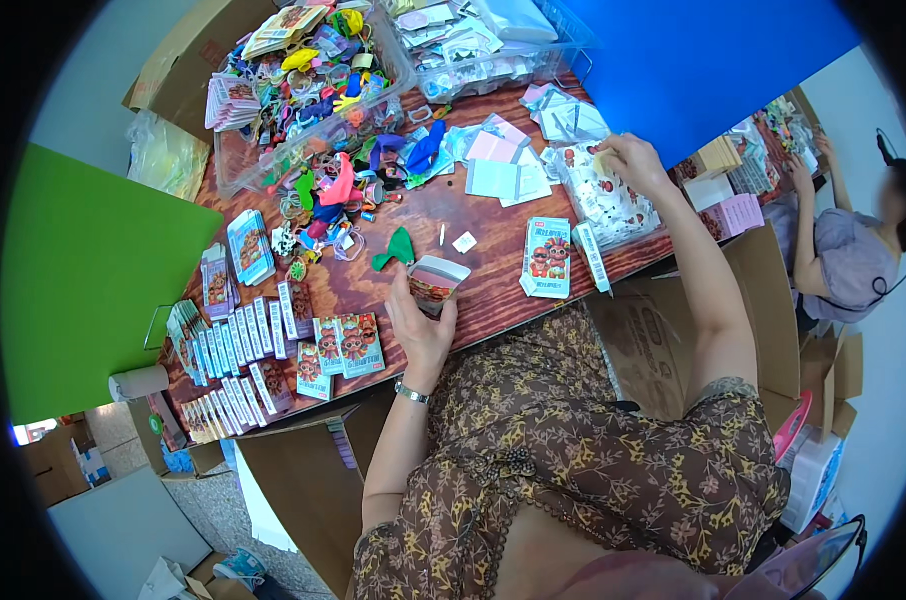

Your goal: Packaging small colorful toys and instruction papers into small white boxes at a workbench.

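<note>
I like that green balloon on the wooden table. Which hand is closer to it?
Left. The left hand holds a small open box just below the green balloon. The right hand is far off, on a printed plastic bag.

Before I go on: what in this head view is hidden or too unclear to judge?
- Inside of the small open box in the left hand: the opening faces away, so its contents cannot be told.
- What the right hand grips: its fingers cover it, over the pile of printed bags.
- Single pieces in the clear bin of colourful toys: too small and tangled.
- Table's near edge: hidden by the person's body.
</note>
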